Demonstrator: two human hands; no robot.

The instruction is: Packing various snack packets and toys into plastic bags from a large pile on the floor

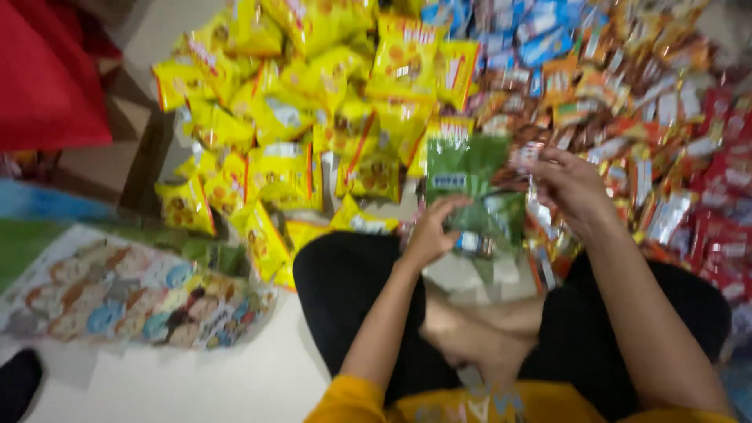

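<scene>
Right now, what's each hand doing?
Left hand: closed on the lower edge of the green snack packet.
Right hand: fingers pinching a small shiny packet; blurred.

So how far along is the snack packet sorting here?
Packets already lie grouped by colour: a yellow pile, orange-brown ones, red ones. In hand: the left hand and right hand hold green packets. The blur hides how many loose packets remain.
</scene>
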